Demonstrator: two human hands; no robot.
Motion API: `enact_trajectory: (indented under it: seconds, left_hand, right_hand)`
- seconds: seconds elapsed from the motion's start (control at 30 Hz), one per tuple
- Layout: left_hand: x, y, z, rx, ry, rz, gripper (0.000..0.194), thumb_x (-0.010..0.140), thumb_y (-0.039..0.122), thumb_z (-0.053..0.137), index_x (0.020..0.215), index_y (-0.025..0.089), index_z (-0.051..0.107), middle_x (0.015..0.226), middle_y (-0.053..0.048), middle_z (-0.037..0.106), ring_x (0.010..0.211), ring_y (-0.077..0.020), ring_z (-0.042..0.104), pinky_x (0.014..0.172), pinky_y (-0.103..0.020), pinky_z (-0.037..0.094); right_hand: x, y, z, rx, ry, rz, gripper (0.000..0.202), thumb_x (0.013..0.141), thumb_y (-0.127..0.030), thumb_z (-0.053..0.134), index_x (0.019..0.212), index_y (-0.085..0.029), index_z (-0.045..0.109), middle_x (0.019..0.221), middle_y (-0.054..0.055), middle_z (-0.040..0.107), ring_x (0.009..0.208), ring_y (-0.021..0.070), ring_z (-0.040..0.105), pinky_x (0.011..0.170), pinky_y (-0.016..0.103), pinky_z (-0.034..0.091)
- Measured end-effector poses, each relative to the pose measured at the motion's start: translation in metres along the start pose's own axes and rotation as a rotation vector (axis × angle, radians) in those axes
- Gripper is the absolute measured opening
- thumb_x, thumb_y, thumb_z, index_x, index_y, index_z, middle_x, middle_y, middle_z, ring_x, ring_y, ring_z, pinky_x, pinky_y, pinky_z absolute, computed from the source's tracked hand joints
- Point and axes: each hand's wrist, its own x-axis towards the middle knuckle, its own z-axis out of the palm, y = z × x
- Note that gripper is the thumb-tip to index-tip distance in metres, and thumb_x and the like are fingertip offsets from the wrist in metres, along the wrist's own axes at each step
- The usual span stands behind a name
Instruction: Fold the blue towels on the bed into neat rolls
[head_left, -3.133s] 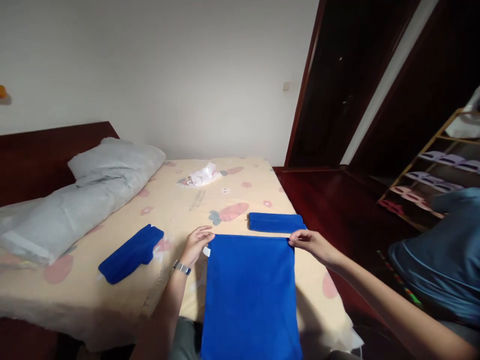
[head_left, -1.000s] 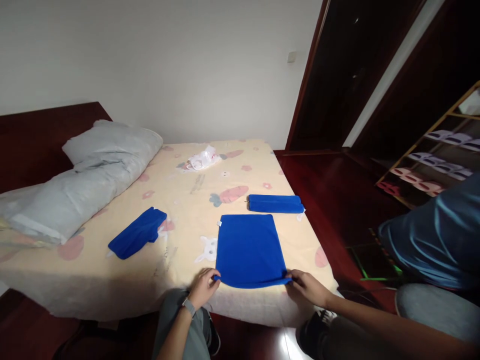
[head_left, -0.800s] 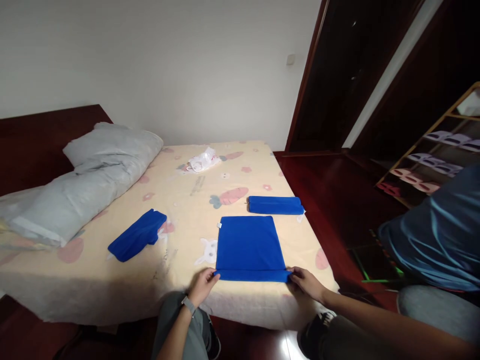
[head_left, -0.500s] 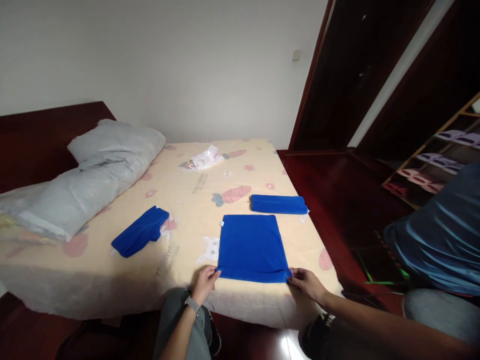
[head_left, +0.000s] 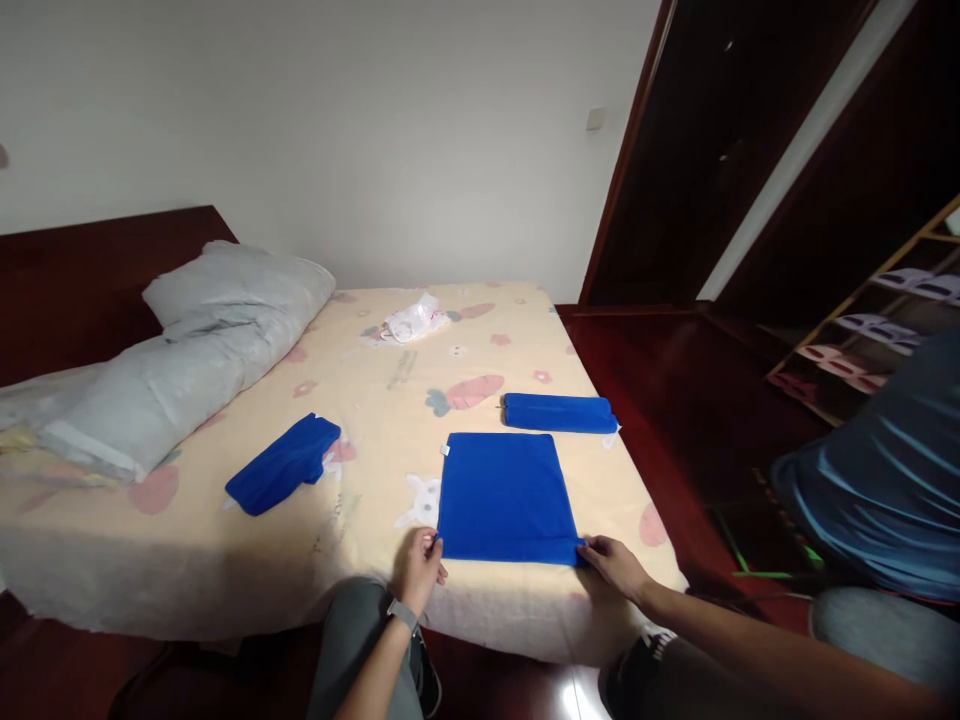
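A blue cloth [head_left: 506, 497] lies flat in a near-square on the bed, a small white tag at its upper left edge and a narrow fold along its near edge. At its near left corner my left hand [head_left: 424, 568], with a watch on the wrist, pinches the cloth. My right hand [head_left: 611, 566] pinches the near right corner. Just beyond the cloth lies a blue cloth folded into a long strip [head_left: 559, 412]. Another folded blue cloth [head_left: 285, 465] rests at an angle to the left.
The bed [head_left: 360, 400] has a patterned yellow sheet. A grey quilt [head_left: 217, 340] lies at its left, and a crumpled white plastic bag [head_left: 412, 318] towards the wall. A person in a blue top [head_left: 877, 470] is at the right, near a shoe rack [head_left: 862, 335].
My left hand has turned and shifted slightly at its corner. The narrow fold at the near edge looks flatter. My right hand keeps its place at the right corner.
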Motion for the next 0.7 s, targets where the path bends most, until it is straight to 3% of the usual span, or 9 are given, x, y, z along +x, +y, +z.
enact_trajectory:
  seconds: [0.23,0.33,0.47,0.6,0.7]
  left_hand:
    - [-0.006,0.005,-0.001,0.149,0.01,0.087,0.02,0.086,0.038,0.053,0.1,0.023,0.052,0.07,0.004,0.06,0.046,-0.0124,0.059,0.042,-0.022,0.047]
    - [-0.005,0.0,0.0,0.338,0.052,0.253,0.014,0.088,0.035,0.051,0.097,0.024,0.054,0.075,0.0,0.063,0.059,-0.0165,0.065,0.054,-0.027,0.052]
    - [-0.004,-0.004,-0.002,0.498,0.11,0.419,0.016,0.093,0.032,0.045,0.1,0.023,0.056,0.086,-0.005,0.068,0.074,-0.0213,0.069,0.066,-0.033,0.055]
    - [-0.007,-0.001,-0.006,0.592,0.116,0.486,0.021,0.098,0.027,0.038,0.106,0.023,0.057,0.096,-0.008,0.069,0.084,-0.0221,0.07,0.073,-0.034,0.055]
    - [-0.009,0.001,-0.006,0.739,0.105,0.486,0.022,0.098,0.023,0.039,0.105,0.024,0.06,0.093,-0.007,0.068,0.082,-0.0207,0.069,0.069,-0.03,0.053]
  right_hand:
    - [0.002,0.002,0.001,-0.079,-0.002,-0.022,0.026,0.084,-0.039,0.05,0.09,-0.02,0.066,0.097,0.01,0.075,0.094,0.0257,0.07,0.084,0.033,0.049]
    - [0.001,0.001,0.001,-0.1,-0.029,-0.065,0.023,0.083,-0.037,0.053,0.091,-0.021,0.066,0.093,0.007,0.076,0.09,0.0242,0.07,0.082,0.031,0.049]
    - [-0.002,-0.002,-0.002,-0.139,-0.052,-0.107,0.023,0.083,-0.043,0.057,0.085,-0.021,0.064,0.086,0.005,0.075,0.083,0.0233,0.069,0.075,0.03,0.049]
    - [-0.002,-0.003,-0.005,-0.182,-0.051,-0.114,0.023,0.085,-0.043,0.056,0.081,-0.021,0.063,0.083,0.006,0.073,0.078,0.0225,0.069,0.071,0.029,0.048]
    - [-0.001,-0.005,-0.005,-0.207,-0.055,-0.113,0.021,0.085,-0.04,0.056,0.081,-0.021,0.063,0.083,0.006,0.073,0.079,0.0219,0.069,0.071,0.029,0.047]
